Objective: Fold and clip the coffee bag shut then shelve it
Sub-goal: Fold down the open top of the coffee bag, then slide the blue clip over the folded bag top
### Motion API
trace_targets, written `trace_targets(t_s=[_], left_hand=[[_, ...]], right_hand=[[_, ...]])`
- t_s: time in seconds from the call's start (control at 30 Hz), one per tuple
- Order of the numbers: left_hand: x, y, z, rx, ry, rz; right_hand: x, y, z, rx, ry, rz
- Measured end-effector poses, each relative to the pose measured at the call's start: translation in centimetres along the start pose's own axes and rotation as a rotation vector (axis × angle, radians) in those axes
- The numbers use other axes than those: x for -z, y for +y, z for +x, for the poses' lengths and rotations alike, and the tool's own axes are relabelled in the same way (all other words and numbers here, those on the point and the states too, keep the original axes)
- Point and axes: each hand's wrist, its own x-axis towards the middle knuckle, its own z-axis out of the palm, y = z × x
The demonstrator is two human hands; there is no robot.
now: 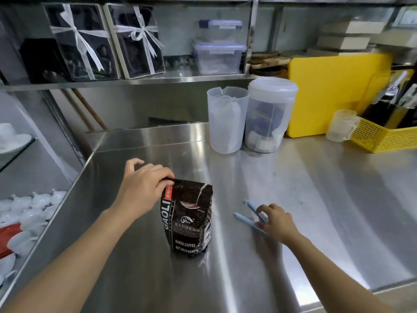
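Left hand (141,188) pinches the upright coffee bag (189,218) top at frame centre; right hand (278,221) fingers grasp the blue clip (247,219) on the table (316,199).

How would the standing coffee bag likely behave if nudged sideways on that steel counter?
The coffee bag stands tall on a narrow base, so it probably tips. The steel counter looks slick, so it may slide. The left hand pinching its top corner likely steadies it.

Stainless steel counter (293,199), steel wall shelf (135,79) above, yellow cutting board (327,93) leaning behind, bright reflected light
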Motion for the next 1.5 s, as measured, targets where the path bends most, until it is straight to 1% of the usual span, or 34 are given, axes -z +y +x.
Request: trace_targets(t_s=[0.03,0.1,0.2,0.27,0.37,0.43,0.5,0.57,0.63,0.7,0.8,0.87,1.1,1.17,1.33,1.5], left_hand=[[-0.1,0.0,0.0,-0.005,0.011,-0.009],[-0.4,0.0,0.0,-0.013,0.029,-0.035],[-0.7,-0.1,-0.1,-0.005,0.039,-0.098],[-0.8,-0.2,-0.4,0.019,0.042,-0.161],[-0.7,0.0,-0.6,0.085,0.066,-0.273],[-0.6,0.4,-0.6,0.137,0.084,-0.335],[-0.7,0.9,-0.7,0.177,0.117,-0.367],[-0.7,1.3,-1.0,0.255,0.147,-0.396],[-0.6,1.5,-1.3,0.31,0.172,-0.441],[-0.5,1.3,-1.5,0.312,0.171,-0.485],[-0.1,1.2,-2.0,0.312,0.135,-0.508],[0.1,1.2,-2.2,0.317,0.124,-0.5],[0.9,1.7,-2.8,0.314,0.102,-0.462],[1.2,1.7,-2.9,0.324,0.096,-0.459],[2.2,2.1,-2.9,0.278,0.038,-0.314],[2.7,2.3,-3.0,0.303,-0.024,-0.382]], right_hand=[[-0.6,0.7,-0.4,-0.024,-0.015,-0.016],[-1.4,1.4,-1.1,-0.034,0.018,-0.009],[-2.3,1.6,-1.7,0.053,0.088,-0.049],[-2.6,1.5,-2.0,0.081,0.119,0.032],[-2.3,0.9,-2.3,-0.032,0.189,0.399],[-1.6,0.4,-2.4,-0.109,0.202,0.683],[-0.3,-0.2,-2.7,-0.108,0.182,0.944],[1.4,-1.1,-3.0,-0.054,0.172,1.064],[3.1,-2.2,-3.2,0.027,0.183,1.086],[4.8,-3.6,-3.3,0.114,0.179,1.094],[7.0,-6.0,-3.4,0.257,0.109,1.051],[7.9,-7.4,-3.4,0.322,0.072,0.993],[8.6,-9.9,-2.5,0.377,-0.005,0.79],[9.0,-10.7,-2.4,0.384,0.0,0.778],[9.5,-12.6,-2.2,0.427,-0.031,0.799],[9.6,-13.7,-2.0,0.456,-0.058,0.777]])
